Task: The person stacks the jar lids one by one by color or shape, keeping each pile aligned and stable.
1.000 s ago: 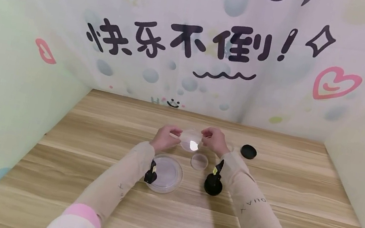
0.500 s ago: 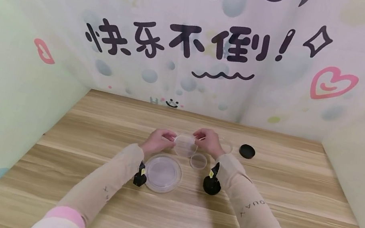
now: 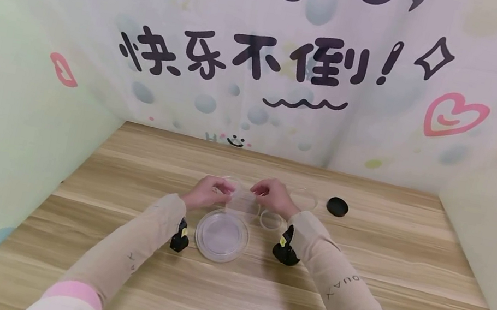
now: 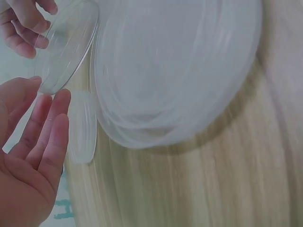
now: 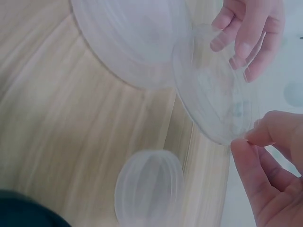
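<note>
1. Lettering [image 3: 247, 56] on the backdrop [image 3: 282, 130] reads "快乐不倒!"; print on the right sleeve [image 3: 340, 287] is unclear.
2. One clear disc [image 5: 210, 101] tilts above the bench [image 3: 202, 302], left grip [image 3: 209, 193] and right grip [image 3: 275, 197] pinching its rim.
3. One large dish [image 3: 221, 234], three smaller dishes [image 3: 271, 220] and two black discs [image 3: 337, 207] lie around.

Blk disc [image 3: 337, 206] on wood tbl [image 3: 411, 250], wht backdrop [image 3: 233, 14] behind w/ 2 lines blk lettering [image 3: 257, 59].

The head view is brightly lit, with a soft shadow cast on the desk [image 3: 182, 304] beside the right sleeve [image 3: 341, 282]. In both wrist views, contrast is flattened by haze and the held clear disc [image 5: 210, 90] is softly blurred.
</note>
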`<action>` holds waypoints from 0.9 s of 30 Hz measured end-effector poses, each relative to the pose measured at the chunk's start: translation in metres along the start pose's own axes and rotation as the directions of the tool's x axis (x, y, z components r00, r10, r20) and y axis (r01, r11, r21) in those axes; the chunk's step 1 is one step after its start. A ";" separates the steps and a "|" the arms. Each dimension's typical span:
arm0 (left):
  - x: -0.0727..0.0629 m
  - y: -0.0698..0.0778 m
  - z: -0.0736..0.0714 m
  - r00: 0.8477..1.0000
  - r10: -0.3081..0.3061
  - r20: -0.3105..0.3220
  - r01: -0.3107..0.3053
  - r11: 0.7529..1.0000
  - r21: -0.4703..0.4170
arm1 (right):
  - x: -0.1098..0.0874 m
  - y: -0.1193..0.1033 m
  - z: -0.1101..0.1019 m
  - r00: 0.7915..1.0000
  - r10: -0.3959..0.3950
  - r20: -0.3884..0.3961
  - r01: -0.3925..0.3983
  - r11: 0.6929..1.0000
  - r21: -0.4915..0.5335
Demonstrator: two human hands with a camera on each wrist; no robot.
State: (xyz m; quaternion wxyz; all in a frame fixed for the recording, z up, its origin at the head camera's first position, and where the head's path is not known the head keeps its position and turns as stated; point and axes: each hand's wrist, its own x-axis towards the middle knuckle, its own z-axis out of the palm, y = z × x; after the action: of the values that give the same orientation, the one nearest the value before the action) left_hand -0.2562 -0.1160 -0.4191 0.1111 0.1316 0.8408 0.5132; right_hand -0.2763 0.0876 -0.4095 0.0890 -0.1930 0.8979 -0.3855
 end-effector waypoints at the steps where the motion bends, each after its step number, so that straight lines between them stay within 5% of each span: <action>1: -0.001 -0.001 -0.001 1.000 0.013 0.006 -0.013 1.000 0.014 | -0.001 -0.001 0.001 1.000 0.001 0.008 -0.001 1.000 0.007; 16: -0.008 0.001 -0.010 0.996 -0.031 0.083 0.023 0.995 0.101 | -0.007 -0.008 0.015 0.996 0.056 0.076 -0.064 0.991 0.116; 27: -0.015 -0.006 -0.016 0.991 0.006 0.135 -0.034 0.979 0.202 | -0.011 -0.009 0.029 0.993 0.021 0.115 -0.037 0.990 0.136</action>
State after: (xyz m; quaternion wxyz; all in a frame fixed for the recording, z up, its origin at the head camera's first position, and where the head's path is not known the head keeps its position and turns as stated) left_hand -0.2479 -0.1367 -0.4167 0.1477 0.1847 0.8783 0.4156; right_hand -0.2552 0.0679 -0.4228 0.1583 -0.1949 0.8654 -0.4337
